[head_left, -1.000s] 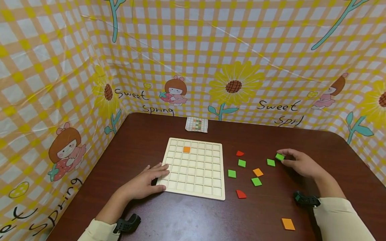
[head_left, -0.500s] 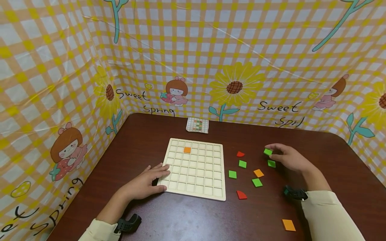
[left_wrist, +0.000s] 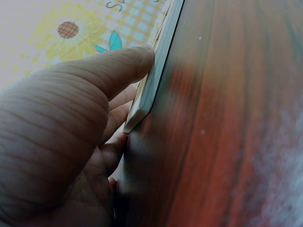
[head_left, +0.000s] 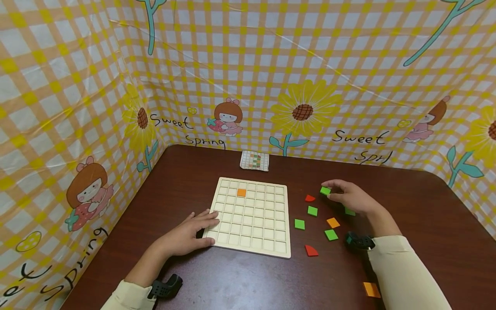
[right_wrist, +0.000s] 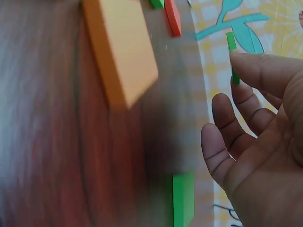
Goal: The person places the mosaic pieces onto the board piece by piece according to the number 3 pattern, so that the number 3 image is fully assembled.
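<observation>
In the head view, my right hand [head_left: 350, 199] pinches a green square tile [head_left: 324, 190] between thumb and fingertips, above the table right of the grid board. The right wrist view shows that tile edge-on, with the other fingers loosely bent below. My left hand [head_left: 185, 234] rests at the near left corner of the pale wooden grid board [head_left: 253, 221]. Its fingers lie spread over the left edge; in the left wrist view the thumb [left_wrist: 130, 64] touches the board's rim. One orange square tile [head_left: 241, 192] sits in a cell near the board's far side.
Several loose tiles lie right of the board: green squares [head_left: 312, 211], an orange square [head_left: 333, 222] and two red quarter-circles [head_left: 311, 250]. Another orange square [head_left: 371, 289] is partly behind the right sleeve. A small patterned card [head_left: 254, 160] lies at the back, before the checked cloth [head_left: 248, 77].
My right hand has moved left with the green tile, passing over another green tile that it now partly covers. My left hand and the board stay in place.
</observation>
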Motion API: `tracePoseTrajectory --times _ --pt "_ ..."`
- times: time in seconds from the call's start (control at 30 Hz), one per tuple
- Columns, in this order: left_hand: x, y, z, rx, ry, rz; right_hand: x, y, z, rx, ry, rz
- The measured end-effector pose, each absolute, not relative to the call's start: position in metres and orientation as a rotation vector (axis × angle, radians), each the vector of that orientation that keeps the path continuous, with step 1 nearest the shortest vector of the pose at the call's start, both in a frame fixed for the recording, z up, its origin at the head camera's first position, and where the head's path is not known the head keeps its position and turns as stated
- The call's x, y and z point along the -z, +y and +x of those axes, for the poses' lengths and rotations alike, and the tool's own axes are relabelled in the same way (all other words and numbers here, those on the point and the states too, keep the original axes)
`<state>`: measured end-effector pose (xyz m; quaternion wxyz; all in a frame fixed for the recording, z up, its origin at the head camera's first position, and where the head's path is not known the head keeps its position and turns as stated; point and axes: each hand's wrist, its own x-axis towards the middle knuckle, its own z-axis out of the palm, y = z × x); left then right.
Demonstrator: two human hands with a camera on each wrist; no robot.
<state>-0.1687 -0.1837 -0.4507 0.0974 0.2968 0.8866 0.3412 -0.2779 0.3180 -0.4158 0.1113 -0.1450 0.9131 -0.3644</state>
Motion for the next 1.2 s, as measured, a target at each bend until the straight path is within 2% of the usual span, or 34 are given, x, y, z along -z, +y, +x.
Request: tracePoseTrajectory --times 1.2 --pt "0.452 -0.185 -0.169 -1.021 2.618 0.886 0.416 0.219 -0.298 1.156 2.569 -0.629"
